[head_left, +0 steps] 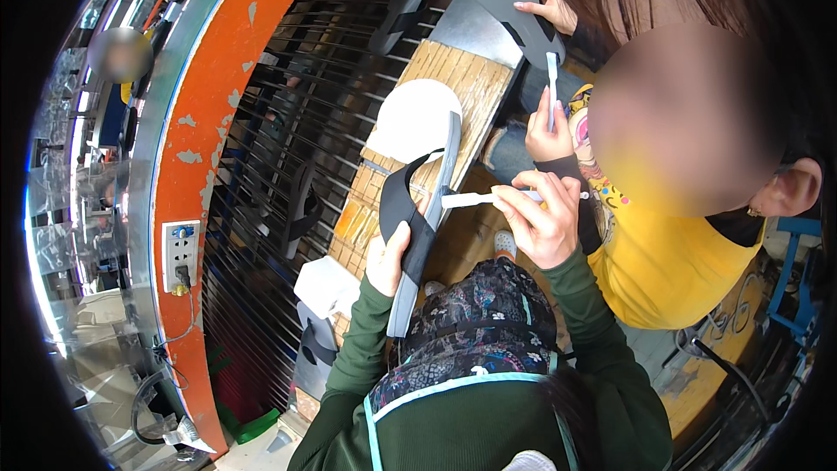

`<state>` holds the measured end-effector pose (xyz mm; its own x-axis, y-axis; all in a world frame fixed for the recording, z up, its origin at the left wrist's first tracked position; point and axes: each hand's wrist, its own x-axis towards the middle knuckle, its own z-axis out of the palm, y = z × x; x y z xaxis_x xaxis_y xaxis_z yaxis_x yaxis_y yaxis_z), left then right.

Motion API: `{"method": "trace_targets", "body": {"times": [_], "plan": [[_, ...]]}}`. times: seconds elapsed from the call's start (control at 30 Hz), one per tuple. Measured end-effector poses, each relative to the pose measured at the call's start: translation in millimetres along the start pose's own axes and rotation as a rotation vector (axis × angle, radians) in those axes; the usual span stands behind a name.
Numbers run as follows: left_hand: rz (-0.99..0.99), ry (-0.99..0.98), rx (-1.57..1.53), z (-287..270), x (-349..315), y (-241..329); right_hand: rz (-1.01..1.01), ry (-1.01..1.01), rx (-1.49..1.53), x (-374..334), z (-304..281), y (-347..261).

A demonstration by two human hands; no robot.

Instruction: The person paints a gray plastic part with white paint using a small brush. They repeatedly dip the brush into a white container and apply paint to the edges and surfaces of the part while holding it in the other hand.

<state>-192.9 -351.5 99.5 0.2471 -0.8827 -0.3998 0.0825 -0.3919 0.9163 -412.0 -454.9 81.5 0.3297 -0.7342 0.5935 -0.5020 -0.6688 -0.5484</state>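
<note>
Sandal (425, 235) mid-frame, raised off counter (359, 216). Long axis near vertical in frame, top end leaning right; sole faces right, strap left. Left hand (386, 260): fingers gripping sandal at strap. Right hand (547, 220): fingers pinching brush (471, 201), roughly horizontal, tip pointing left at sole. Round white dish (414, 113) upper centre, white box (324, 288) lower left of sandal, both on counter; contents can't tell.

The sleeves (595, 318) are dark green, the mint-trimmed black apron (479, 314) apparently floral.
</note>
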Motion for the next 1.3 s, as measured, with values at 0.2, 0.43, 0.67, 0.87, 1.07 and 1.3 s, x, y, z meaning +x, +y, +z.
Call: {"method": "trace_targets", "body": {"times": [0.2,0.43,0.67,0.87,1.07,1.3], "plan": [[0.072,-0.023,-0.013,-3,5,-8,-0.029,-0.049,0.035,2,-3,3],[-0.03,-0.039,-0.133,-1,3,-8,0.04,0.074,-0.035,3,-2,6],[0.104,-0.102,-0.022,4,0,2,0.003,0.024,-0.019,1,-3,3],[0.07,-0.08,0.039,6,-7,10,0.028,0.012,0.03,2,-6,2],[0.066,-0.084,0.057,9,-11,14,0.033,0.025,0.001,0,-6,2],[0.101,-0.089,-0.037,10,-7,4,0.006,-0.007,0.022,-5,-7,0]]}}
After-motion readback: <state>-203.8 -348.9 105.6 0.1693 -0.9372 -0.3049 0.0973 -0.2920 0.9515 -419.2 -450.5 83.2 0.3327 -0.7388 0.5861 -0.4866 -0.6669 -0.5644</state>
